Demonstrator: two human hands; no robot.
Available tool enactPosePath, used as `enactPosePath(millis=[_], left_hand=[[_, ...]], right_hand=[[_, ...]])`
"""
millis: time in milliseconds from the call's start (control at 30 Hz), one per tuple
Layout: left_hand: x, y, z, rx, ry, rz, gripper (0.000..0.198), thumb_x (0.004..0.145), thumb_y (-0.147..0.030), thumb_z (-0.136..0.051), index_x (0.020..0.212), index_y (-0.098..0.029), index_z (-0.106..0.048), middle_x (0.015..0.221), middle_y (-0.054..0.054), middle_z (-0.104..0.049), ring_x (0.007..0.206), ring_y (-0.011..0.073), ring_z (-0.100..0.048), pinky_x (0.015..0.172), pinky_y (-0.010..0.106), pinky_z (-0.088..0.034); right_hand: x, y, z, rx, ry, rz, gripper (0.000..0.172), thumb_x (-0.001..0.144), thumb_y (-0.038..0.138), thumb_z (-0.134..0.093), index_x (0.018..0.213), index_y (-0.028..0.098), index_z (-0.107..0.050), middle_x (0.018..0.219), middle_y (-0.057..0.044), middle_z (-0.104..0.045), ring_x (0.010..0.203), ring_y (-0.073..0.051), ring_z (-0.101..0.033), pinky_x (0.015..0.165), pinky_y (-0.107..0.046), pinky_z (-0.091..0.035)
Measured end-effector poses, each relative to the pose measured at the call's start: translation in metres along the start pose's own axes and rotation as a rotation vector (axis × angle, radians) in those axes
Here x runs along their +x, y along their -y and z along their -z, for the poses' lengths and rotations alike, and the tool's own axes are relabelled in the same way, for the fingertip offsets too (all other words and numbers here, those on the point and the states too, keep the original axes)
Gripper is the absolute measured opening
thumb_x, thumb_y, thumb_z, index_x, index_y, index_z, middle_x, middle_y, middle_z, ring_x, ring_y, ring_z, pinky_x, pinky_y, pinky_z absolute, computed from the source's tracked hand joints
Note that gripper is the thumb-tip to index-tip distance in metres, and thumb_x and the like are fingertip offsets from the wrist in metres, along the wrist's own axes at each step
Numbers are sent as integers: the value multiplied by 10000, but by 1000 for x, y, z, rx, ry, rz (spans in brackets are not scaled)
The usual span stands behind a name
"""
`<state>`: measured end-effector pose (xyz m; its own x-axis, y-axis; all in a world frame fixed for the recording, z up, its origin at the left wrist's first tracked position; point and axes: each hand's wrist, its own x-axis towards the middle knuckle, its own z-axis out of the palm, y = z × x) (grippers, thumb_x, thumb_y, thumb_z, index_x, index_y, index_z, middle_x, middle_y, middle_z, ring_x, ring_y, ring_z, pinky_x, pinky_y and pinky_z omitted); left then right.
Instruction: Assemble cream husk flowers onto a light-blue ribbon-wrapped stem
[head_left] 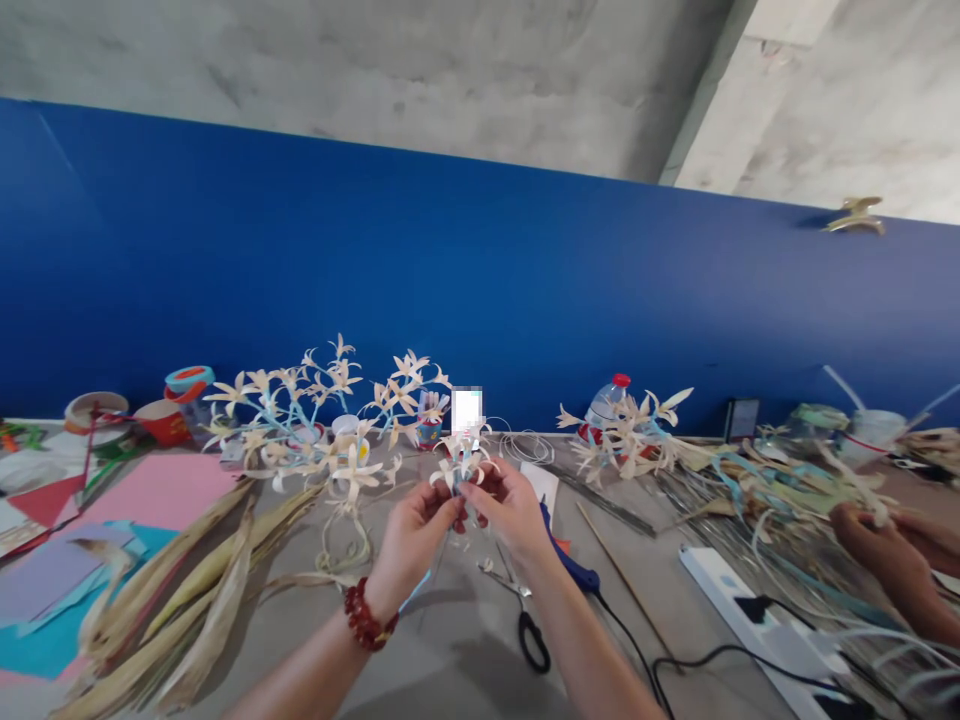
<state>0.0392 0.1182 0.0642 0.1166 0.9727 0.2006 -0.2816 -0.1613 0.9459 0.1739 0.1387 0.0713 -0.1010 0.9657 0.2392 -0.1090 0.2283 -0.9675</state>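
Observation:
At the middle of the table, my left hand [417, 522] and my right hand [511, 502] meet with fingertips pinched on a pale husk flower [471, 466]. Light blue wrapping shows on its stem between the fingers, and the rest of the stem is hidden by them. Red beads circle my left wrist. Below my hands lie scissors [532, 640] with black handles. A blue glue gun [574, 572] rests beside my right forearm. Finished husk flowers [352, 478] on blue-wrapped stems stand to the left of my hands.
Dried corn husks [187, 590] and coloured paper [169, 490] cover the left side. To the right are a wooden stick [622, 570], a power strip [750, 610] with cables, and another flower bunch [637, 440] by a bottle [604, 402]. Another person's hands [892, 550] work at far right.

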Motion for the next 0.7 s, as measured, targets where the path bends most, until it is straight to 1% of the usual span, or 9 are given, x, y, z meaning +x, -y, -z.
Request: enactPosePath(millis=[100,233,400,500,600,700], left_hand=[[6,0,-5,-27,-10,11,218,737,-337,-697,825,-141,-663,694,24,-661,588,136,-573,587,263,-475],[10,2,-8,-76,-10,15,198,752,-329,-687,812,-141,-664,673,25,-671,594,141,-587,596,265,-477],[12,6,-3,-62,3,19,170,777,-310,-668,830,-149,-659,690,24,-679,609,142,-595,614,267,-476],[13,10,2,-64,-9,28,165,787,-308,-660,823,-147,-654,688,23,-679,605,143,-601,623,273,-481],[15,15,4,-103,-17,44,163,788,-298,-662,824,-140,-654,680,23,-677,601,144,-608,624,280,-486],[14,19,3,-158,-54,69,156,767,-289,-687,807,-141,-655,666,14,-678,593,142,-614,620,279,-492]], right_hand=[[5,0,4,13,11,-4,236,696,338,-732,754,194,-554,611,49,-522,459,-84,-461,387,-190,-386],[7,1,5,63,4,-22,244,707,341,-724,757,199,-532,608,57,-531,408,-64,-433,376,-190,-365],[10,-1,5,32,23,-42,214,724,328,-706,786,200,-546,636,40,-572,414,-77,-480,386,-207,-399],[11,-6,5,50,50,-50,183,747,306,-686,772,199,-540,614,45,-565,429,-80,-493,408,-207,-414],[13,-9,3,70,52,-53,169,756,287,-678,767,203,-531,603,51,-554,444,-86,-507,428,-210,-431],[12,-10,1,67,32,-57,185,744,296,-688,762,207,-527,606,49,-558,457,-96,-517,431,-218,-441]])
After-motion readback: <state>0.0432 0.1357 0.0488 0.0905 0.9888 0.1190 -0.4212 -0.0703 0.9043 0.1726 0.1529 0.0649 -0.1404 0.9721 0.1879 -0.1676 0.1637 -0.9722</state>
